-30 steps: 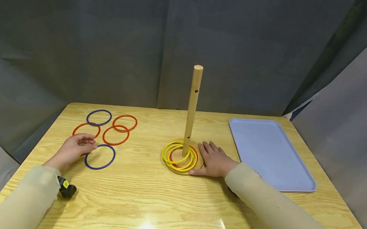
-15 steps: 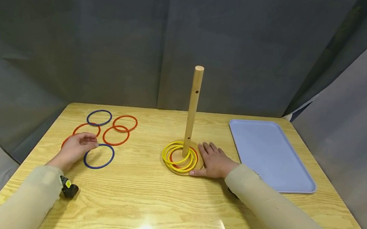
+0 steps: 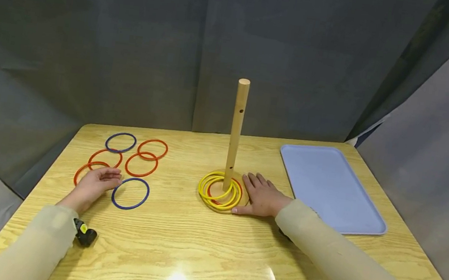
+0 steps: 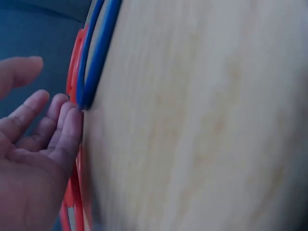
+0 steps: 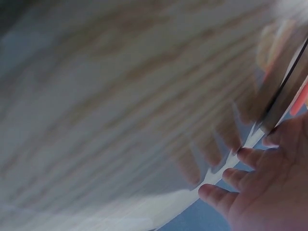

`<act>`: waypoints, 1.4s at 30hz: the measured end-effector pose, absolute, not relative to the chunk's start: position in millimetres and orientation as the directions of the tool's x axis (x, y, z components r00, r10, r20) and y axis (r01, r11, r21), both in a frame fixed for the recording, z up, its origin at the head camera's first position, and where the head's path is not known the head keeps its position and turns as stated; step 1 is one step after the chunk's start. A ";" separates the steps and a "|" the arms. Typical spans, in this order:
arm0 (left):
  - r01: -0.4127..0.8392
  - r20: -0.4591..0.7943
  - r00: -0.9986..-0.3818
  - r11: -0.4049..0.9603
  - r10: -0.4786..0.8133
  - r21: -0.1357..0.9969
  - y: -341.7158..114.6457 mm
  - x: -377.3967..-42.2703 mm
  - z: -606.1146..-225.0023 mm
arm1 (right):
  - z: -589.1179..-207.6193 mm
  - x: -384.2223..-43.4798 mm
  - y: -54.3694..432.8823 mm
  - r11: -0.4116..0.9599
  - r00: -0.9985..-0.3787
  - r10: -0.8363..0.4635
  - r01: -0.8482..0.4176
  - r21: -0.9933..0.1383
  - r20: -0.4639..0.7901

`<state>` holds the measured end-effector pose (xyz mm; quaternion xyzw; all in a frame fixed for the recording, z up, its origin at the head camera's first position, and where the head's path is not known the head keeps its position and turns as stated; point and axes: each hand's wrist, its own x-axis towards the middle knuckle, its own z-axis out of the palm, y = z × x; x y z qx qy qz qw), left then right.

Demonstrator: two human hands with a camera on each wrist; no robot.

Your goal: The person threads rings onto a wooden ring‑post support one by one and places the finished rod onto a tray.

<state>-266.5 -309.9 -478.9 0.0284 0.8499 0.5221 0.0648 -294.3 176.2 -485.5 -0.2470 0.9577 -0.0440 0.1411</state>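
Note:
My left hand (image 3: 94, 187) is low over the table with its fingers loosely extended. Its fingertips are at the left edge of a blue ring (image 3: 147, 194); in the left wrist view the thumb stands apart from the fingers, and the blue ring (image 4: 101, 53) lies just past them. A red ring (image 3: 78, 173) lies partly hidden behind this hand. My right hand (image 3: 261, 197) lies with fingers spread at the right side of a round wooden base, which carries an upright wooden peg (image 3: 235, 132). Several yellow rings (image 3: 201, 191) and a red ring (image 3: 240, 188) lie around the peg's foot.
Two overlapping red rings (image 3: 156, 165) lie left of the peg. Another red ring (image 3: 120, 161) and a blue ring (image 3: 136, 142) lie farther left. A pale blue tray (image 3: 328, 183) is on the right side of the wooden table (image 3: 161, 244). Dark curtains (image 3: 147, 46) hang behind.
The near blue ring has shifted a little to the right, and my left hand has moved slightly right too. More of the red ring behind it shows. My right hand stays in place.

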 end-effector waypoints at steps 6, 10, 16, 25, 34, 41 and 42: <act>-0.004 -0.063 -0.995 0.592 0.080 0.806 -304.4 -266.7 -484.9 | -485.6 -294.8 176.0 0.875 -0.840 -0.483 -0.454 -0.166 -0.248; 0.030 -0.034 -0.997 0.700 0.077 0.714 -298.6 -269.1 -482.7 | -486.2 -295.3 176.9 0.876 -0.842 -0.482 -0.455 -0.161 -0.242; 0.120 0.015 -0.991 0.838 0.132 0.532 -287.4 -268.3 -473.6 | -488.1 -297.1 176.7 0.875 -0.841 -0.485 -0.460 -0.153 -0.242; 0.169 0.035 -0.984 0.865 0.174 0.472 -287.9 -267.6 -470.9 | -483.4 -296.2 174.9 0.880 -0.844 -0.475 -0.452 -0.146 -0.248; 0.063 -0.046 -0.986 0.621 0.158 0.781 -293.7 -271.5 -453.9 | -482.7 -295.8 175.9 0.881 -0.846 -0.473 -0.450 -0.147 -0.246; 0.017 -0.031 -0.983 0.255 0.181 0.967 -277.8 -275.3 -412.1 | -487.2 -296.0 176.9 0.876 -0.843 -0.481 -0.453 -0.163 -0.241; 0.017 -0.018 -0.984 0.194 0.178 0.981 -274.6 -276.1 -404.1 | -487.0 -295.9 176.7 0.877 -0.844 -0.479 -0.452 -0.163 -0.241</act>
